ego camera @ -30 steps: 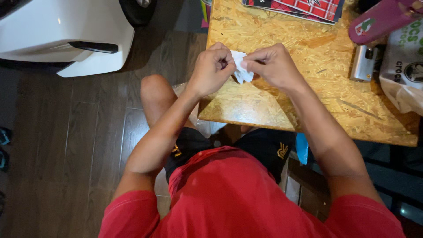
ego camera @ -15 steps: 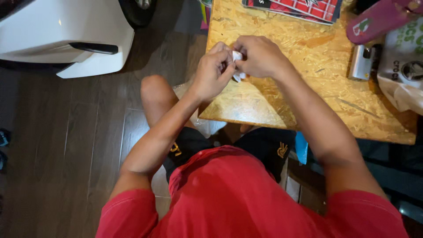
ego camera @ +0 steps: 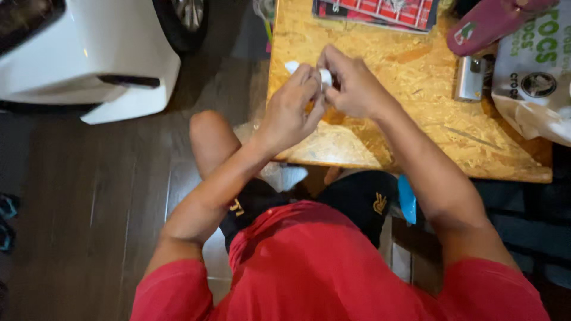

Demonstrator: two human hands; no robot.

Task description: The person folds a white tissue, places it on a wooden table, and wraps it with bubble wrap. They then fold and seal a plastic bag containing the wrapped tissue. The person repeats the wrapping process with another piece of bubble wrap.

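Both of my hands meet over the near left part of a chipboard table (ego camera: 416, 113). My left hand (ego camera: 292, 107) and my right hand (ego camera: 351, 83) pinch a small piece of white folded paper (ego camera: 324, 76) between their fingertips. Most of the paper is hidden by my fingers; a white corner of the paper (ego camera: 291, 65) pokes out at the left. I sit at the table in a red shirt and black shorts, my bare knee to the left of the table.
A red patterned book (ego camera: 380, 12) lies at the table's far edge. A pink shoe (ego camera: 491, 24), a small silver device (ego camera: 470, 77) and a white plastic bag (ego camera: 535, 71) sit at the right. A white car's bumper (ego camera: 89, 65) stands on the dark wood floor at left.
My hands have drawn closer together around the paper and shifted slightly toward the table's far side. The paper, earlier spread between my hands, is now mostly covered.
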